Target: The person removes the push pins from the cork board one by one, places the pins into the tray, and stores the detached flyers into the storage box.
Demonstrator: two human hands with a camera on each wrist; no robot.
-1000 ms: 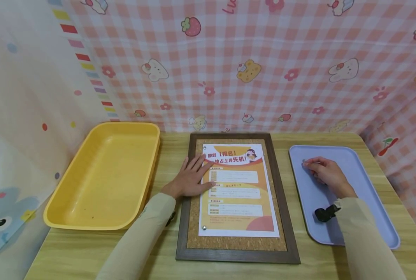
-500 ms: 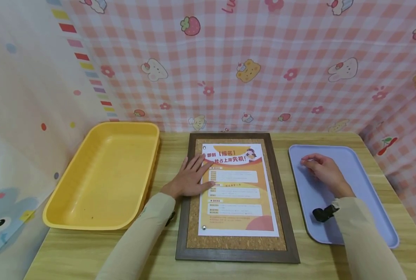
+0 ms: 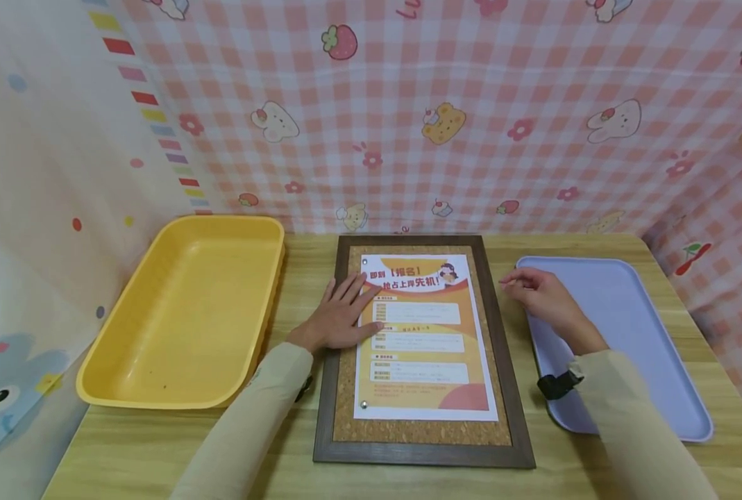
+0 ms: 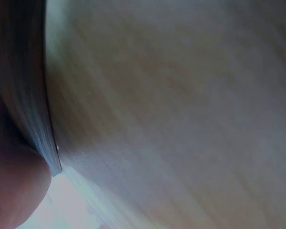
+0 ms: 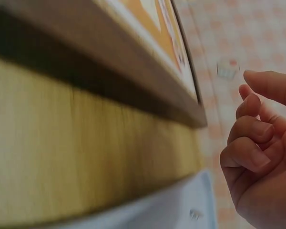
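Left hand [image 3: 342, 323]: fingers spread; hold your poster [image 3: 423, 389] flat beneath them.
Right hand [image 3: 545, 298]: curled, can't tell if pinching; go left gently.

Curtained booth, cartoon cloth [image 3: 395, 104] behind and beside the table [image 3: 121, 451]

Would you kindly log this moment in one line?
left hand: on poster; right hand: near tray, hold unclear; poster: left corners pinned
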